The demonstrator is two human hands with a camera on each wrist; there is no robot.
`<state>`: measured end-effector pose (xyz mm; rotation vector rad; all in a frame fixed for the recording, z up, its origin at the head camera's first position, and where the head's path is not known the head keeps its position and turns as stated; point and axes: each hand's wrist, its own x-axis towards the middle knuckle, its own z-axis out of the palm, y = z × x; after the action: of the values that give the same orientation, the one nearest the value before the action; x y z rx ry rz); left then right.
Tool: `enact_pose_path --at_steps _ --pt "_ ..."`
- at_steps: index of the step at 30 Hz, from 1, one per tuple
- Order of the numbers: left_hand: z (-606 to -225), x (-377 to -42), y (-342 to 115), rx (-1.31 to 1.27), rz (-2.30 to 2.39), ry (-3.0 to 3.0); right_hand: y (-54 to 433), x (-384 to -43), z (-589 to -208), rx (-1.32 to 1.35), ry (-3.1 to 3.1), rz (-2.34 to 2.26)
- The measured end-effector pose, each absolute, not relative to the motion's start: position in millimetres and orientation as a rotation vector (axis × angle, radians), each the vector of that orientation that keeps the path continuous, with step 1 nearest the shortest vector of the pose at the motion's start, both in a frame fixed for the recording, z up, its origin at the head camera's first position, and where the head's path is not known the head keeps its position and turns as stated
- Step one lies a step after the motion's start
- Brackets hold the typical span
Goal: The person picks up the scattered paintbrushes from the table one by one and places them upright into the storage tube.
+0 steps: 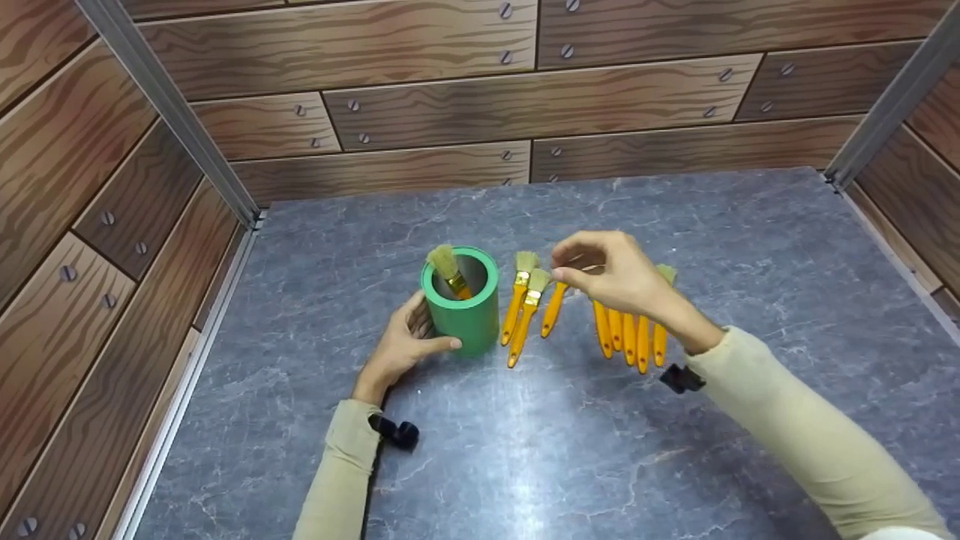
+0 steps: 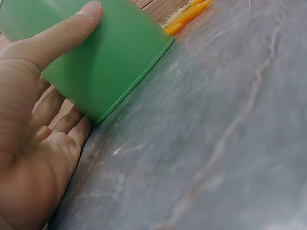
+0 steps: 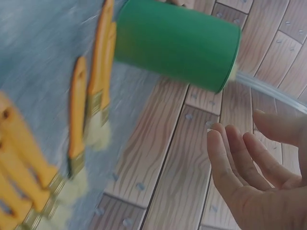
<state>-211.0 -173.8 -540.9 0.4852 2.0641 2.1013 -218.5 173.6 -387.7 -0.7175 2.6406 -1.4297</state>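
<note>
A green cylindrical can (image 1: 471, 327) stands upright on the table with its top uncovered. One paintbrush (image 1: 444, 262) leans in it, bristles up past the rim. My left hand (image 1: 400, 343) grips the can low on its left side, the thumb (image 2: 62, 38) lying along the front wall. Raised over the table, my right hand (image 1: 611, 274) holds nothing, its fingers loosely bent and apart from the thumb in the right wrist view. Beneath and left of it lie two paintbrushes (image 1: 517, 306) side by side and a single paintbrush (image 1: 553, 311), its bristles hidden by the hand in the head view.
A row of several orange-handled paintbrushes (image 1: 630, 337) lies under the right wrist, handles towards me. Wood-patterned panels (image 1: 435, 112) wall the grey marbled table (image 1: 315, 262) at the back and both sides, with metal posts (image 1: 180, 112) in the corners.
</note>
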Motion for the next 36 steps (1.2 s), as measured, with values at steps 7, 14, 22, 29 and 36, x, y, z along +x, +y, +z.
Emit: enact_pose_path --at_steps 7,14,22,29,36 --pt "-540.5 -210.2 -173.9 0.466 2.091 2.084 204.6 -217.7 -395.1 -0.637 2.712 -1.364" --pt "-540.2 -210.1 -175.1 0.458 2.08 2.09 228.5 -217.7 -408.9 -0.569 2.769 -1.281" --pt "-541.5 -210.7 -174.1 0.48 2.095 2.075 255.6 -214.6 -424.5 -0.505 2.812 -1.193" --pt "-541.7 -209.8 -174.1 0.491 2.101 2.077 276.1 -214.5 -446.0 -0.481 2.869 -1.127" --pt "-540.9 -209.5 -173.7 0.497 2.105 2.067 292.1 -209.4 -467.1 -0.414 2.886 -1.097"
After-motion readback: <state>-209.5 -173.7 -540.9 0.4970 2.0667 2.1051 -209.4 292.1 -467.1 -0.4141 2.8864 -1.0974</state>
